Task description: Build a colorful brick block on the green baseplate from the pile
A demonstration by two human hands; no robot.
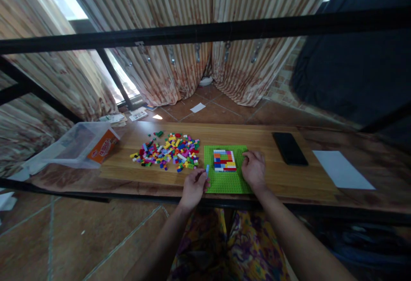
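Observation:
A green baseplate lies on the wooden board near its front edge. On it stands a flat block of coloured bricks. My left hand is at the plate's left edge, fingers pinched on a small light-blue brick. My right hand rests curled on the plate's right edge, just right of the brick block; nothing shows in it. A pile of loose coloured bricks is spread on the board left of the plate.
A black phone lies on the board's right part, and a white sheet further right. A clear plastic box with an orange label sits at the left end. A black bar crosses overhead.

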